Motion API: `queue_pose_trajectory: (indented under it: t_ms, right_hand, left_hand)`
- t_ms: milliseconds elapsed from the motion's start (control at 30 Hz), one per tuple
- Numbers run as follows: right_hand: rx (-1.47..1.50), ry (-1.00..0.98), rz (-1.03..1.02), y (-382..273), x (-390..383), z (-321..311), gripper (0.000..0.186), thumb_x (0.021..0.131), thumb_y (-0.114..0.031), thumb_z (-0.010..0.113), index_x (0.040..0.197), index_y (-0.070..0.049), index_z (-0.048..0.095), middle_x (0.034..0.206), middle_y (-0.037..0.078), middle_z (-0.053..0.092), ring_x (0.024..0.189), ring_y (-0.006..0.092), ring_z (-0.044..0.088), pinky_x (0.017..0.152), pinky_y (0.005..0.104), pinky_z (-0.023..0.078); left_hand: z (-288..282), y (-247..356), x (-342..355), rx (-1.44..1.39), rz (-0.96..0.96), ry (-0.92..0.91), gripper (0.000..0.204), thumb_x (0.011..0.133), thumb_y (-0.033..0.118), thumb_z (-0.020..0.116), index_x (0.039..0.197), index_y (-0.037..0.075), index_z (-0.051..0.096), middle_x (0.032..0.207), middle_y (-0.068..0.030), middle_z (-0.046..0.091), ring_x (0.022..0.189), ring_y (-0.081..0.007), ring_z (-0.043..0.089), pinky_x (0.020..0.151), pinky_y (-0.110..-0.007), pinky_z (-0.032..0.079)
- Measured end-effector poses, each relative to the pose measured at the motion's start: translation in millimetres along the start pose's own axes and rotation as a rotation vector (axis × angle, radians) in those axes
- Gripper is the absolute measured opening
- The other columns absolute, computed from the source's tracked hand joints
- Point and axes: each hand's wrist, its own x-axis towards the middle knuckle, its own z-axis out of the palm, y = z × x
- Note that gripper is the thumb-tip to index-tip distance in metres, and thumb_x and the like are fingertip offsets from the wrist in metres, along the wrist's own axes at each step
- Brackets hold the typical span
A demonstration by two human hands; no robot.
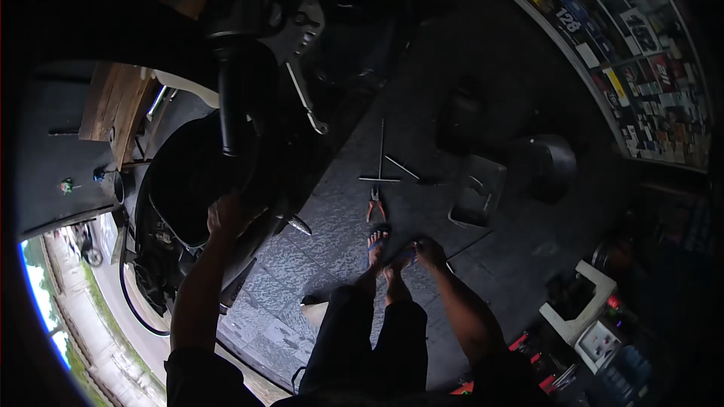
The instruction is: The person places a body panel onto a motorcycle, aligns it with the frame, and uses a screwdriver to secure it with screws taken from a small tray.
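My left hand (225, 217) has its fingers curled on the inner edge of the dark scooter body (188, 181), beside an oval black recess; the exact part it grips is in shadow. A black handlebar grip (230, 109) and metal lever (298, 87) are above it. My right hand (428, 255) hangs over the floor by my sandalled feet (377, 241), fingers curled; what they hold, if anything, is too dark to make out. Red-handled pliers (375, 209), a T-handle wrench (382, 151) and a thin rod (401, 167) lie on the floor ahead.
A metal tray (475, 188) and dark rounded object (547, 166) sit right on the tiled floor (294, 279). Shelves of boxes (641, 75) are at upper right, a white frame (573, 309) and toolboxes at lower right. An opening onto a street (98, 309) is at lower left.
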Motion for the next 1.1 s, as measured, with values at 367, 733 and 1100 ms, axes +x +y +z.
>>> queue_pose_trajectory:
  t_ms: [367, 733, 1100]
  right_hand:
    - [0.475, 0.202, 0.456, 39, -96, 48, 0.033, 0.090, -0.033, 0.061, 0.110, -0.007, 0.070, 0.106, 0.020, 0.072, 0.099, 0.0362, 0.070, 0.083, 0.0459, 0.056]
    - [0.698, 0.297, 0.721, 59, -170, 60, 0.032, 0.088, -0.027, 0.062, 0.106, -0.001, 0.070, 0.078, 0.012, 0.072, 0.063, 0.0205, 0.070, 0.061, 0.0363, 0.055]
    - [0.440, 0.116, 0.534, 42, 0, 11, 0.030, 0.088, -0.032, 0.058, 0.099, -0.007, 0.071, 0.105, 0.024, 0.070, 0.103, 0.0439, 0.065, 0.089, 0.0491, 0.053]
  left_hand:
    - [-23, -22, -1, 0.128, 0.015, 0.099, 0.070, 0.073, 0.060, 0.079, 0.107, 0.001, 0.064, 0.095, -0.0236, 0.072, 0.095, -0.0415, 0.070, 0.083, -0.050, 0.056]
    - [-10, -14, 3, 0.183, 0.027, 0.147, 0.069, 0.073, 0.059, 0.080, 0.101, -0.001, 0.063, 0.086, -0.0262, 0.071, 0.087, -0.0444, 0.070, 0.077, -0.051, 0.057]
    - [28, -39, -1, 0.077, 0.496, 0.906, 0.047, 0.088, 0.047, 0.071, 0.097, 0.001, 0.060, 0.097, -0.0190, 0.064, 0.080, -0.0423, 0.060, 0.071, -0.052, 0.049]
